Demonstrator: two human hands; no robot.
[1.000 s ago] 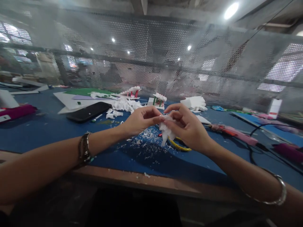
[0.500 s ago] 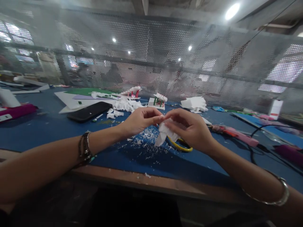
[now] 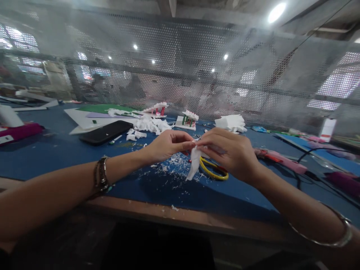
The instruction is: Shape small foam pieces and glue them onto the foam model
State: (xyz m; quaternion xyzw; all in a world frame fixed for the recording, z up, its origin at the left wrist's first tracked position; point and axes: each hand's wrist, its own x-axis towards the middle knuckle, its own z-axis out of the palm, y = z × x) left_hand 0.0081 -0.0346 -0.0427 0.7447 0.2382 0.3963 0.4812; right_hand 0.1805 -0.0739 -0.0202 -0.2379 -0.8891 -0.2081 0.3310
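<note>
My left hand (image 3: 168,144) and my right hand (image 3: 230,153) meet above the blue table (image 3: 50,155), fingertips pinched together on a small white foam piece (image 3: 194,165) that hangs down between them. Both hands are closed on it. Right under the hands lie white foam crumbs (image 3: 174,165) and yellow-handled scissors (image 3: 213,170), partly hidden by my right hand.
A black phone (image 3: 106,132) lies at the left, with white foam scraps (image 3: 152,124) and paper sheets (image 3: 84,119) behind it. Two small foam models (image 3: 189,119) stand near a perforated screen (image 3: 180,71). A pink glue gun (image 3: 281,159) with black cable lies right.
My right hand has turned palm down and moved a little right. The foam piece has changed from a bunched lump into a narrow strip that hangs lower. The scissors show more.
</note>
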